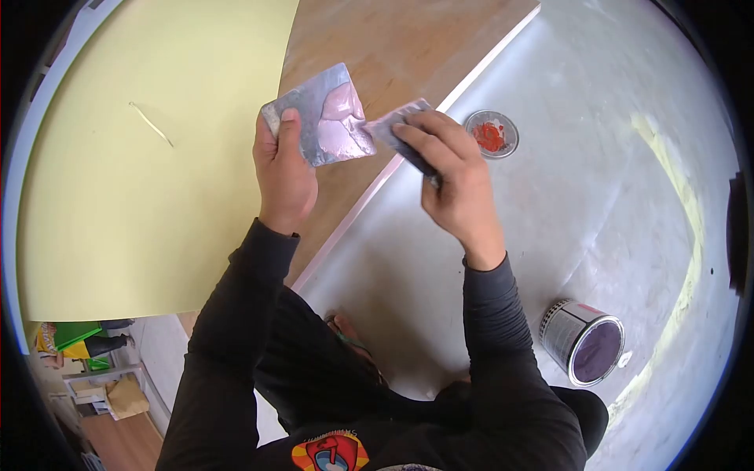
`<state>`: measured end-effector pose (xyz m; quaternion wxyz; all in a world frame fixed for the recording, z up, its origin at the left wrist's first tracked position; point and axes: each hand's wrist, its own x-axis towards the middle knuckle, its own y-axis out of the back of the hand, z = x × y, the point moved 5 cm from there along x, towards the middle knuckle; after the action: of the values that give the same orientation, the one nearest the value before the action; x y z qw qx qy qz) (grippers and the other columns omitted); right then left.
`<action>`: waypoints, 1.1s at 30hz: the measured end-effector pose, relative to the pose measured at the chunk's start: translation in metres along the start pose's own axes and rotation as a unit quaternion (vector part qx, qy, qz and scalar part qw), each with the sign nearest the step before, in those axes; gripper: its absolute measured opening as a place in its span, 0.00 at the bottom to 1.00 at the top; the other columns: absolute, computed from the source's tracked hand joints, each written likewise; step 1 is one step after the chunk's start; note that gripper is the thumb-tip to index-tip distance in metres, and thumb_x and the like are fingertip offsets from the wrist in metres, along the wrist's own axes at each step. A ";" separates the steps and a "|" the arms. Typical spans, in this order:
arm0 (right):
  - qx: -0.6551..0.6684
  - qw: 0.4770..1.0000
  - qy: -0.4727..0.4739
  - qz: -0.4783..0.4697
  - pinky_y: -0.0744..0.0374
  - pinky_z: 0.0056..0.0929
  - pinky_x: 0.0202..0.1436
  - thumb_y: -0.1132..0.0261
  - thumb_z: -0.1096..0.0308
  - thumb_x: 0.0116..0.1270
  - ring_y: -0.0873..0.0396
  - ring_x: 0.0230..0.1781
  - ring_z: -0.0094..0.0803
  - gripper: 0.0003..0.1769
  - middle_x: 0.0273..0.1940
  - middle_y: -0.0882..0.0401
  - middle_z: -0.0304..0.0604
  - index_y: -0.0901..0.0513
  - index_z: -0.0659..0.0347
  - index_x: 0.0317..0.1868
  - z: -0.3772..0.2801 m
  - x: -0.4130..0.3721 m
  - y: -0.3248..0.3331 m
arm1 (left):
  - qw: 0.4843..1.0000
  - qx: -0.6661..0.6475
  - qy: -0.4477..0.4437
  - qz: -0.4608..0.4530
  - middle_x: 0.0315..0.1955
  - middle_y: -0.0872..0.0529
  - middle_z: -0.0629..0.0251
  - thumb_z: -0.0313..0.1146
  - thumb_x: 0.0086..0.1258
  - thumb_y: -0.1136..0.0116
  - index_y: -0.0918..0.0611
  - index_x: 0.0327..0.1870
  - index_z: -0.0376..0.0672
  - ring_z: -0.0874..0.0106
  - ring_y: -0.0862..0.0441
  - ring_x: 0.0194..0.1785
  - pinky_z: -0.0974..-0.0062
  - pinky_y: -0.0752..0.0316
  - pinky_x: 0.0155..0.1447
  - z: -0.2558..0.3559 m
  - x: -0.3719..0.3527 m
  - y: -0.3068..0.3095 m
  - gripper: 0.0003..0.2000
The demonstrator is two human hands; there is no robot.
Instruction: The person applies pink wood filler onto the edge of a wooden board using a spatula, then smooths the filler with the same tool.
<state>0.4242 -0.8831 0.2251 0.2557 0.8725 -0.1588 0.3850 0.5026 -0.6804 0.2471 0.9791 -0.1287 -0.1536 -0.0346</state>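
Note:
My left hand (287, 184) is closed on a flat grey putty spreader (305, 100), its thumb lying on top. A thick mound of glossy pink putty (342, 129) covers the right part of that plate. My right hand (459, 177) grips a second putty spreader (410, 145), with fingers bent over its dark back. The edge of this second spreader, smeared pink, meets the putty at the right side of the first plate. My right thumb is mostly hidden.
A brown board (393, 43) with a pale edge lies beneath my hands, beside a large yellow panel (141, 212). On the grey surface (581, 188) are a round lid (514, 141) with red paste and a tin (561, 334). At lower left, another person (75, 341) is partly visible.

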 end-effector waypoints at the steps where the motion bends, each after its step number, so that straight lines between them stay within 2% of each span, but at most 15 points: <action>1: -0.024 1.000 0.011 -0.007 0.27 0.43 0.57 0.38 0.86 0.46 0.23 0.56 0.47 0.29 0.51 0.20 0.43 0.17 0.54 0.51 -0.011 0.004 -0.001 | 1.000 -0.001 0.000 -0.001 0.47 0.18 0.69 0.34 0.81 0.53 0.25 0.53 0.40 0.79 0.22 0.49 0.76 0.24 0.54 -0.002 -0.001 0.000 0.09; 5: -0.106 0.993 0.049 -0.016 0.30 0.45 0.56 0.37 0.79 0.50 0.28 0.60 0.47 0.25 0.54 0.22 0.43 0.16 0.51 0.51 -0.021 0.007 -0.024 | 0.991 0.122 -0.050 -0.013 0.44 0.19 0.68 0.34 0.81 0.52 0.25 0.53 0.38 0.80 0.24 0.47 0.78 0.27 0.53 0.002 -0.006 -0.005 0.10; 7: -0.100 0.994 0.041 -0.035 0.30 0.46 0.57 0.37 0.79 0.50 0.28 0.60 0.48 0.25 0.54 0.23 0.44 0.16 0.50 0.51 -0.026 -0.002 -0.041 | 0.982 0.178 -0.064 -0.019 0.44 0.19 0.68 0.35 0.81 0.52 0.25 0.53 0.37 0.80 0.25 0.47 0.79 0.28 0.54 0.005 -0.007 -0.002 0.11; 9: -0.075 0.995 0.029 -0.067 0.27 0.44 0.55 0.39 0.81 0.48 0.25 0.57 0.48 0.26 0.52 0.21 0.46 0.15 0.52 0.50 -0.035 -0.007 -0.044 | 0.949 0.304 -0.082 0.014 0.50 0.18 0.60 0.37 0.81 0.53 0.26 0.57 0.36 0.71 0.22 0.51 0.73 0.29 0.59 0.012 -0.001 0.016 0.14; 10: -0.082 0.994 0.019 -0.068 0.27 0.44 0.55 0.39 0.81 0.48 0.25 0.57 0.48 0.26 0.52 0.21 0.46 0.15 0.52 0.50 -0.023 -0.012 -0.048 | 0.937 0.326 -0.115 0.046 0.50 0.18 0.59 0.38 0.81 0.53 0.26 0.58 0.35 0.68 0.21 0.53 0.70 0.28 0.60 0.026 0.002 0.014 0.16; 11: 0.035 0.993 -0.023 -0.108 0.25 0.42 0.55 0.40 0.83 0.47 0.24 0.55 0.48 0.27 0.51 0.20 0.47 0.15 0.54 0.50 0.000 -0.021 -0.060 | 0.945 0.301 -0.101 0.073 0.50 0.18 0.60 0.38 0.81 0.53 0.26 0.57 0.37 0.69 0.21 0.53 0.69 0.27 0.59 0.026 0.011 0.034 0.14; 12: 0.151 0.976 -0.065 -0.143 0.24 0.41 0.54 0.42 0.85 0.46 0.22 0.52 0.49 0.28 0.49 0.18 0.48 0.15 0.56 0.49 0.020 -0.031 -0.071 | 0.983 0.145 -0.091 0.059 0.49 0.17 0.63 0.38 0.79 0.49 0.24 0.52 0.40 0.73 0.21 0.52 0.72 0.26 0.57 0.028 0.017 0.041 0.12; 13: 0.192 0.974 -0.095 -0.066 0.21 0.37 0.54 0.47 0.89 0.44 0.21 0.49 0.49 0.30 0.47 0.17 0.49 0.15 0.59 0.48 0.033 -0.036 -0.067 | 0.990 0.098 -0.085 0.055 0.49 0.18 0.63 0.38 0.79 0.48 0.24 0.52 0.40 0.72 0.20 0.53 0.70 0.25 0.58 0.032 0.019 0.041 0.11; 15: 0.207 0.957 -0.200 0.027 0.22 0.39 0.57 0.49 0.90 0.46 0.21 0.51 0.50 0.30 0.49 0.18 0.50 0.16 0.60 0.48 0.084 -0.067 -0.077 | 0.995 0.051 -0.073 0.051 0.50 0.18 0.63 0.37 0.79 0.48 0.25 0.52 0.41 0.70 0.20 0.55 0.69 0.24 0.59 0.035 0.015 0.041 0.11; 17: 0.095 0.949 -0.274 0.122 0.23 0.40 0.59 0.47 0.88 0.47 0.22 0.52 0.52 0.27 0.50 0.19 0.53 0.18 0.63 0.49 0.127 -0.107 -0.093 | 0.995 0.058 -0.049 0.069 0.51 0.18 0.63 0.36 0.78 0.47 0.26 0.53 0.41 0.68 0.20 0.55 0.66 0.22 0.59 0.033 0.012 0.044 0.11; 20: 0.010 0.932 -0.327 0.156 0.21 0.38 0.58 0.47 0.88 0.48 0.20 0.52 0.49 0.28 0.52 0.20 0.54 0.20 0.64 0.52 0.166 -0.138 -0.117 | 0.993 0.062 -0.024 0.100 0.53 0.19 0.62 0.36 0.78 0.47 0.27 0.56 0.41 0.67 0.20 0.56 0.66 0.23 0.59 0.031 0.011 0.045 0.12; 25: -0.011 0.923 -0.339 0.180 0.27 0.44 0.64 0.43 0.86 0.50 0.25 0.57 0.56 0.23 0.55 0.22 0.58 0.20 0.66 0.49 0.189 -0.139 -0.138 | 0.992 0.079 -0.026 0.095 0.54 0.20 0.61 0.37 0.79 0.48 0.28 0.58 0.40 0.67 0.21 0.57 0.66 0.23 0.60 0.030 0.015 0.055 0.14; 27: -0.034 0.917 -0.329 0.224 0.28 0.45 0.64 0.43 0.85 0.50 0.26 0.57 0.57 0.23 0.55 0.22 0.59 0.20 0.66 0.50 0.195 -0.136 -0.149 | 0.991 0.088 -0.031 0.091 0.54 0.20 0.61 0.37 0.79 0.48 0.28 0.59 0.39 0.67 0.21 0.58 0.67 0.23 0.60 0.031 0.015 0.058 0.15; 31: 0.032 0.906 -0.337 0.253 0.28 0.45 0.65 0.41 0.83 0.47 0.26 0.58 0.58 0.25 0.55 0.22 0.60 0.20 0.65 0.50 0.188 -0.135 -0.181 | 0.987 0.121 -0.022 0.105 0.55 0.20 0.61 0.37 0.79 0.49 0.27 0.59 0.39 0.67 0.21 0.58 0.68 0.23 0.60 0.031 0.015 0.070 0.15; 33: 0.048 0.916 -0.314 0.246 0.25 0.39 0.62 0.43 0.84 0.48 0.22 0.56 0.55 0.24 0.54 0.21 0.58 0.19 0.66 0.49 0.162 -0.139 -0.186 | 0.983 0.149 -0.033 0.102 0.55 0.21 0.60 0.37 0.79 0.49 0.27 0.59 0.39 0.67 0.21 0.58 0.68 0.23 0.60 0.030 0.017 0.071 0.15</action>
<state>0.5173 -0.8121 -0.0327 0.0476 0.8932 -0.4216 0.1492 0.5175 -0.6043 0.2629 0.9801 0.0021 -0.1753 0.0930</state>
